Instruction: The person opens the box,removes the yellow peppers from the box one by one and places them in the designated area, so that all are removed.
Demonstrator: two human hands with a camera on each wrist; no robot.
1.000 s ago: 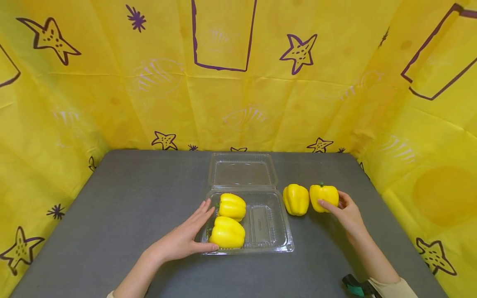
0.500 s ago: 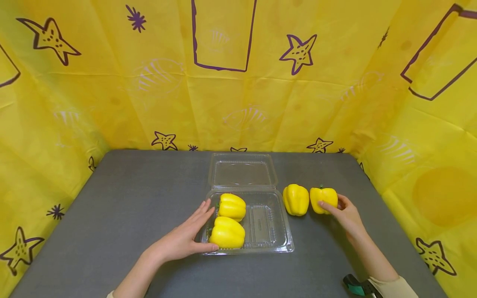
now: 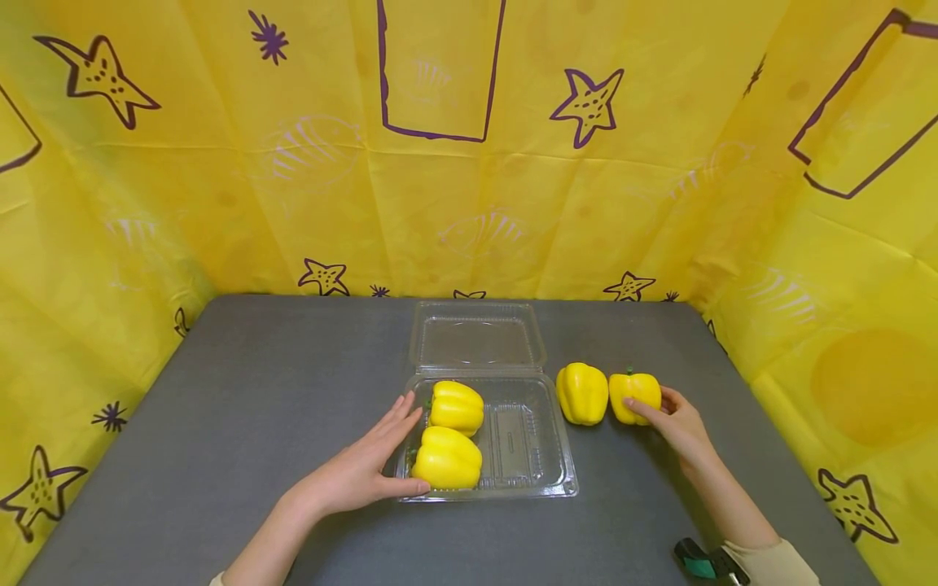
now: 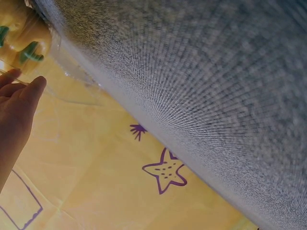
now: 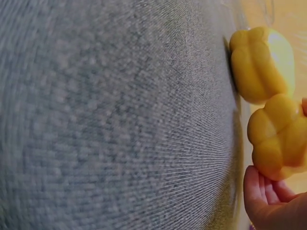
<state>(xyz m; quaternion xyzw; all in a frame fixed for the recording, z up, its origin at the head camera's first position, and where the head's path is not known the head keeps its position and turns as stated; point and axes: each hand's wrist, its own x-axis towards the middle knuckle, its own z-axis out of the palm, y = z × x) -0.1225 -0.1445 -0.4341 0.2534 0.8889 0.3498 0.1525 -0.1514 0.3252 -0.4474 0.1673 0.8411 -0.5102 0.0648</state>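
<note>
My right hand [image 3: 677,423] grips a yellow bell pepper [image 3: 636,397] by its right side, thumb in front and fingers behind; its green stem points up and away. Just left of it, a second yellow bell pepper [image 3: 582,394] lies on the table. Two more bell peppers, a far one [image 3: 458,407] and a near one [image 3: 447,459], lie in the left half of a clear plastic clamshell container [image 3: 560,456]. Along that container's left edge rests my left hand [image 3: 366,465], fingers extended and thumb at the front rim. In the right wrist view, fingers cup the held pepper [image 5: 278,139].
The container's lid [image 3: 476,338] lies folded back behind its tray on the grey table [image 3: 293,374]. A yellow patterned cloth [image 3: 469,187] hangs around the back and sides. A dark strap with a green part [image 3: 699,561] sits by my right sleeve.
My right hand has brought its bell pepper slightly nearer to me and lower, with a small shift left. The left hand and the other peppers stay where they were.
</note>
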